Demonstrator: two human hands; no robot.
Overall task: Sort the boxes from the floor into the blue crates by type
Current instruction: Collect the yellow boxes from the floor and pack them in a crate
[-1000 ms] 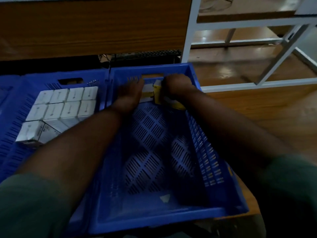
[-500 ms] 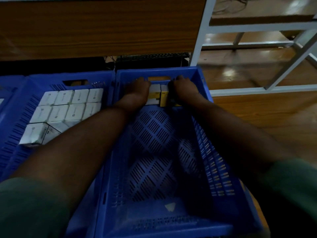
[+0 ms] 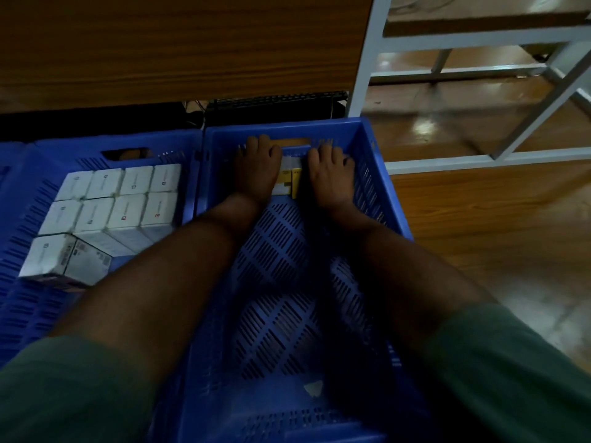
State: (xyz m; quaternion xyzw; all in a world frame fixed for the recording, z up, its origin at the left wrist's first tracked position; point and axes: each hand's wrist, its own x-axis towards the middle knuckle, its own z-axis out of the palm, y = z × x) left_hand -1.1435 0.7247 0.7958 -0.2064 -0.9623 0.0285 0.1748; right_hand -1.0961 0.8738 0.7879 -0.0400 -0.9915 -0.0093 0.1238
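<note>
Two blue crates stand side by side on the floor. The right crate (image 3: 377, 174) holds yellow-and-white boxes (image 3: 287, 180) pushed against its far wall. My left hand (image 3: 256, 169) lies flat over the boxes on the left, and my right hand (image 3: 331, 174) lies flat over those on the right; only a narrow strip of box shows between them. The hands hide how many boxes there are. The left crate (image 3: 28, 199) is packed with several white boxes (image 3: 115, 199) in rows, with one more white box (image 3: 54, 255) in front.
A wooden panel (image 3: 179, 46) and a white metal frame (image 3: 367, 59) rise behind the crates. Wooden floor (image 3: 479, 219) stretches to the right. A small scrap of paper (image 3: 315, 387) lies on the near floor of the right crate.
Both hands have spread flat on top of the yellow-and-white boxes at the far wall; a second ago the right hand was curled over a tilted box there.
</note>
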